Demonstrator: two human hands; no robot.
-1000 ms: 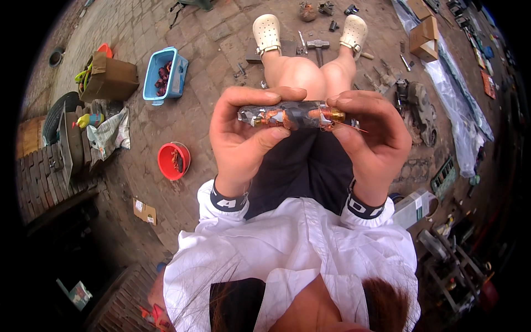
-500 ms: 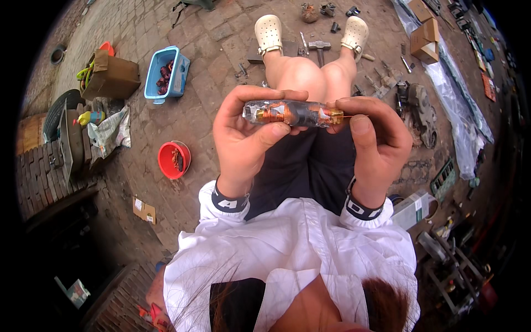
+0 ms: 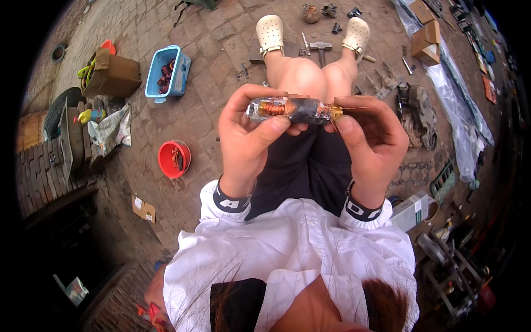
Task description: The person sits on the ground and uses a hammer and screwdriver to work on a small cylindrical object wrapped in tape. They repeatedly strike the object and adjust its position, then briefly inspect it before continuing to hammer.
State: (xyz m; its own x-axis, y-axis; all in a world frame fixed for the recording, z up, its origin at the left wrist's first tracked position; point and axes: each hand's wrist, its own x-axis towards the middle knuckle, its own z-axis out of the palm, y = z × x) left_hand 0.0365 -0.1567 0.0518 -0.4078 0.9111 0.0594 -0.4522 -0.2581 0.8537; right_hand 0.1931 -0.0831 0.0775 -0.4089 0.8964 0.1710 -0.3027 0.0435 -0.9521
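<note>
Above my lap I hold a copper-wire coil (image 3: 304, 110) level between both hands. It is a rod-shaped piece with orange windings, a dark middle band and a glossy clear covering. My left hand (image 3: 243, 135) is closed round its left part, thumb on the near side and fingers behind. The thumb and fingers of my right hand (image 3: 376, 133) are closed at its brassy right end. From that end a thin copper wire (image 3: 354, 108) runs right, across my right fingers. Part of the coil's far side is hidden by my fingers.
To the left stand a blue basket (image 3: 182, 77) with dark red coils and a red bucket (image 3: 164, 159) with scraps. A hammer (image 3: 320, 46) lies between my feet. Metal parts (image 3: 417, 116), a cardboard box (image 3: 426, 43) and plastic sheeting (image 3: 462, 127) are on the right.
The coil has turned in my fingers, showing more of its dark band and windings. My right thumb has moved left, in against the coil's right end.
</note>
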